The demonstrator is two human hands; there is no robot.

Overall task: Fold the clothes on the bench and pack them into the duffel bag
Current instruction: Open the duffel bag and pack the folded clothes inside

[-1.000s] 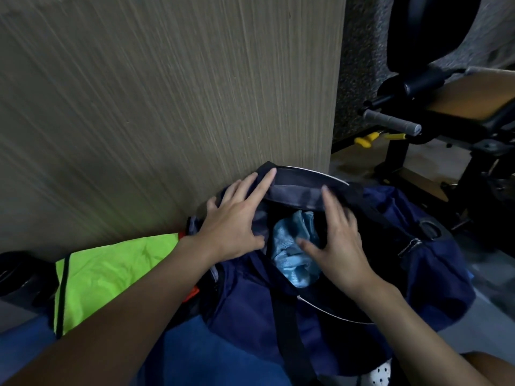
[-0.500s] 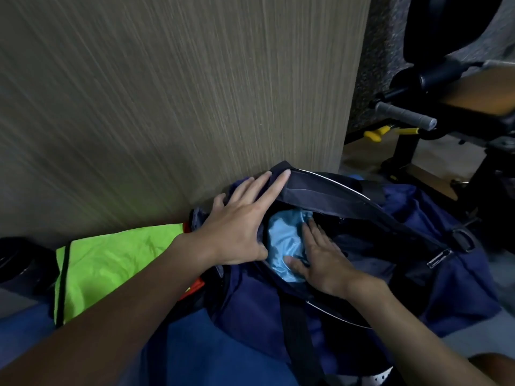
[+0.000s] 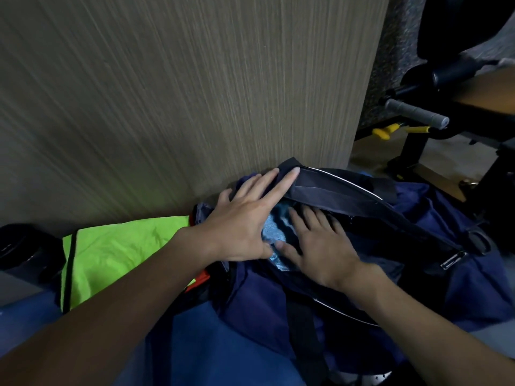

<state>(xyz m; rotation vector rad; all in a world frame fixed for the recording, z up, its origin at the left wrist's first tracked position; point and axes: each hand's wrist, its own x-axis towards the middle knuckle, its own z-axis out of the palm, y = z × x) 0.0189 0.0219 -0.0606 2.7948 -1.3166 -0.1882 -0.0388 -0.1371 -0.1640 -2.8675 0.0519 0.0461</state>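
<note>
A navy duffel bag [image 3: 459, 291] lies open against a wooden panel. Inside its mouth a light blue garment [image 3: 274, 228] shows between my hands. My left hand [image 3: 245, 218] lies flat on the bag's left end, fingers spread, with the fingertips on the dark upper flap [image 3: 334, 190]. My right hand [image 3: 320, 246] presses palm-down on the blue garment inside the opening, fingers apart. A neon green garment [image 3: 111, 254] with black trim lies to the left of the bag, partly under my left forearm.
The wooden panel [image 3: 181, 93] rises directly behind the bag. A black exercise machine with a grey grip [image 3: 415, 114] and yellow parts stands at the right. A dark object [image 3: 22, 249] sits at the far left. Blue fabric [image 3: 223, 344] lies in front.
My right hand has come down from the bag's flap into the opening and now presses the blue garment deeper. My left hand has stayed on the bag's left end.
</note>
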